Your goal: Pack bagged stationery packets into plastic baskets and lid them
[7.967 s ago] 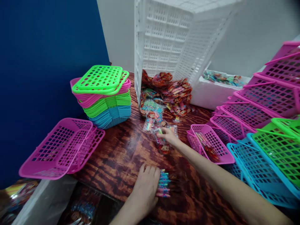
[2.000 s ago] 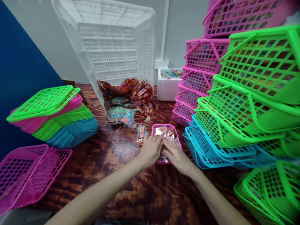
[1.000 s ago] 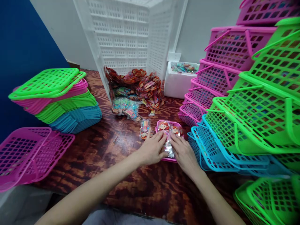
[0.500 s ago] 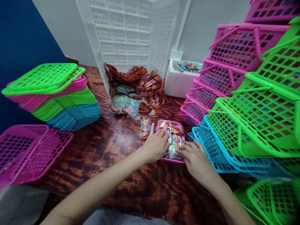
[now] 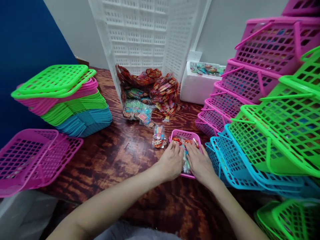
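In the head view a small pink basket [image 5: 197, 134] sits on the table between my hands. Clear packets [image 5: 185, 162] with printed red-haired doll heads fill it. My left hand [image 5: 172, 162] lies on the packets at the basket's left side, fingers bent down over them. On the right side my right hand [image 5: 201, 164] rests flat, its fingers stretched over the packets. Both hands partly cover the basket's contents. Just left of the basket lies a loose packet [image 5: 159, 137] with striped coloured pieces and a doll head.
A white crate [image 5: 140, 40] on its side spills a heap of packets [image 5: 162, 91] onto the table. A foam box [image 5: 196, 88] stands behind. Stacked baskets, pink [image 5: 246, 81], green [image 5: 272, 133] and blue [image 5: 235, 160], crowd the right. Nested baskets [image 5: 77, 110] stand left, near a pink basket [image 5: 47, 160].
Both hands have pressed the packets lower into the pink basket, and its far rim shows more. My right hand has moved forward and inward over them. The view has shifted slightly.
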Available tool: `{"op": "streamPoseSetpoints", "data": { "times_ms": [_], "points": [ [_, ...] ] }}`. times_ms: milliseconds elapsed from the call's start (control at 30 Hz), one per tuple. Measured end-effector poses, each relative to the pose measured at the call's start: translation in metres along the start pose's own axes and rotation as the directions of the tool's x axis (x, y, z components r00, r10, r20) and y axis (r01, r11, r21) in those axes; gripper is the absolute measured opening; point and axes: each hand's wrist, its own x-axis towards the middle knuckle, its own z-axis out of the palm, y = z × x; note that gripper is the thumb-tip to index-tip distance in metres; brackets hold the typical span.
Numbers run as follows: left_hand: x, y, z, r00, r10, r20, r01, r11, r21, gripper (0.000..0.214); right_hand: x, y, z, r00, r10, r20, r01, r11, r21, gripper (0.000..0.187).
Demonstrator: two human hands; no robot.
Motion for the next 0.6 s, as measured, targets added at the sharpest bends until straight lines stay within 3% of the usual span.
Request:
{"op": "streamPoseSetpoints", "data": {
  "times_ms": [200,400,467,600],
  "points": [
    [-0.009,-0.003,0.001,0.996,-0.082,-0.044,0.078,0.992,-0.102,0.05,-0.001,0.001,0.0,1.0,0.009,-0.004,-0.009,1.0,0.017,0.049],
    [-0.011,-0.006,-0.007,0.997,-0.073,-0.016,0.071,0.989,-0.132,0.04,-0.001,0.013,0.009,0.995,-0.082,-0.06,0.083,0.996,0.02,0.047],
    [-0.01,-0.005,-0.004,0.991,-0.12,-0.064,0.106,0.976,-0.192,0.038,0.0,0.022,0.014,0.992,-0.099,-0.078,0.101,0.995,0.022,0.047],
    [-0.012,0.001,0.009,0.931,-0.246,-0.269,0.144,0.926,-0.349,0.058,0.007,0.039,0.018,0.991,-0.128,-0.033,0.131,0.986,0.105,0.048]
  ]
}}
